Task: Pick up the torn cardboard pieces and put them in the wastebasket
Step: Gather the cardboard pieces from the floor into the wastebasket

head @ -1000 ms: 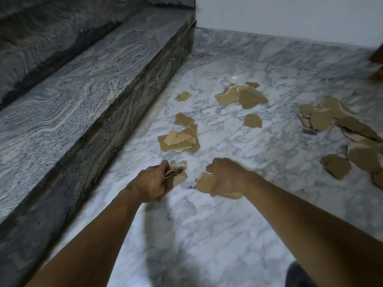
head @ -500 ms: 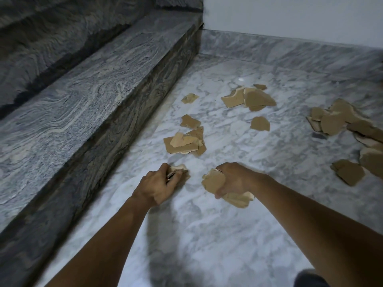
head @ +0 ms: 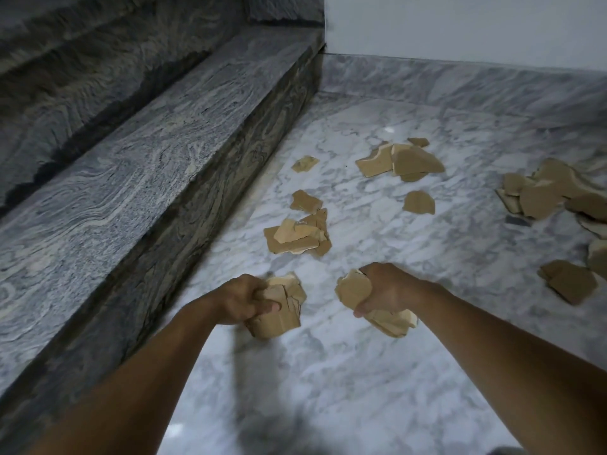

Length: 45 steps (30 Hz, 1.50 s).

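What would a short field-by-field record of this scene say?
Place: marble floor beside a grey stone step
Left hand: grips a cardboard wad
Right hand: grips cardboard scraps
Loose on floor: near pile, far pile, right pile, single pieces
Wastebasket: not in view

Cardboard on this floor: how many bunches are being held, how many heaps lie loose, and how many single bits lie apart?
Held bunches: 2, left bunch in the left hand, right bunch in the right hand.
Loose heaps: 4, left heap, back heap, right heap, near-right heap.
Lone bits: 2, left bit, middle bit.
Total: 8.
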Motion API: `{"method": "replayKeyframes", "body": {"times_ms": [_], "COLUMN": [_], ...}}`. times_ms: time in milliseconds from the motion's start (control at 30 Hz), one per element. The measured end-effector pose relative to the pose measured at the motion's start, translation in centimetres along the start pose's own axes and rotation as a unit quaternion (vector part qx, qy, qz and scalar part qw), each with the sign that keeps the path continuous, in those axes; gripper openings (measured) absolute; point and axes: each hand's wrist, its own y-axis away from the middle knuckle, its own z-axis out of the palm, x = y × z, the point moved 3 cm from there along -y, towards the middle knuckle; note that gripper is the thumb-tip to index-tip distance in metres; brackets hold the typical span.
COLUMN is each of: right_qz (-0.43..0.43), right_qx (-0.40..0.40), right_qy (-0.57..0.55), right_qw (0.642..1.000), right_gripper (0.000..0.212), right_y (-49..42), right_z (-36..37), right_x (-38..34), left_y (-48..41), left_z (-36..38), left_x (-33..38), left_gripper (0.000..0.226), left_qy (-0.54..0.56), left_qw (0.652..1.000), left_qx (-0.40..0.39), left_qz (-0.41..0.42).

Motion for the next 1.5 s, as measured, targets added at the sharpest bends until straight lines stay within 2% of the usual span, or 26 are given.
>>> {"method": "replayKeyframes", "body": {"times_ms": [67,167,233,333,400,500,700,867,1033,1067,1167,1200,1300,1400,1500], "right_qz": [0.0,-0.006,-0.004,0.0,-0.004,-0.007,0.02,0.031,0.04,0.041,0.049,0.052,0.051,0.049,0.047], "right_qx": [-0.031,-0.022,0.023,0.096,0.122,0.14,0.132,0.128,0.134,0.133,0.124,0.116,0.087,0.074,0.068], "right_qy": [0.02,0.042,0.04,0.095,0.117,0.108,0.096,0.086,0.091,0.092,0.082,0.075,0.039,0.009,-0.006], "right_qw": [0.999,0.999,0.999,0.991,0.986,0.984,0.986,0.988,0.986,0.986,0.988,0.989,0.994,0.996,0.997], "right_gripper": [0.086,0.076,0.066,0.057,0.043,0.029,0.034,0.037,0.034,0.034,0.035,0.038,0.051,0.057,0.056], "right_y": [-0.2,-1.2,-2.0,-2.4,-2.6,-3.1,-3.7,-3.6,-3.0,-2.9,-3.0,-3.0,-3.3,-3.4,-3.6], "right_z": [-0.5,-2.8,-5.0,-6.8,-6.3,-5.6,-5.6,-5.6,-5.6,-5.6,-5.8,-5.9,-6.6,-7.0,-7.1], "right_x": [0.0,0.4,0.9,1.7,2.3,2.6,2.8,2.7,2.5,2.5,2.6,2.6,3.0,3.5,3.8], "left_y": [-0.6,-2.3,-3.6,-6.8,-8.9,-10.3,-8.9,-6.6,-5.3,-5.3,-6.2,-6.6,-8.1,-10.3,-10.4], "left_z": [-1.7,-4.8,-6.1,-6.2,-5.5,-4.5,-3.8,-3.4,-3.7,-4.0,-5.5,-5.8,-4.7,-2.4,-2.3], "left_x": [1.5,4.9,7.1,8.9,9.1,8.8,8.1,8.6,9.3,9.7,11.1,11.7,13.0,12.6,12.8], "left_gripper": [0.036,0.047,0.04,0.041,0.042,0.046,0.054,0.053,0.072,0.067,0.032,0.029,0.038,0.069,0.046], "left_qy": [0.012,0.041,-0.012,-0.073,-0.119,-0.183,-0.162,-0.164,-0.088,-0.082,-0.073,-0.065,-0.086,-0.163,-0.129], "left_qw": [1.0,0.998,0.997,0.991,0.985,0.977,0.983,0.98,0.993,0.994,0.996,0.996,0.995,0.986,0.99], "left_qx": [-0.014,0.028,0.063,0.101,0.121,0.111,0.083,0.101,0.069,0.057,0.048,0.051,0.027,0.026,0.032], "left_qz": [0.011,0.036,0.045,0.046,0.042,0.011,0.018,0.052,0.049,0.04,0.031,0.042,0.045,0.029,0.042]}}
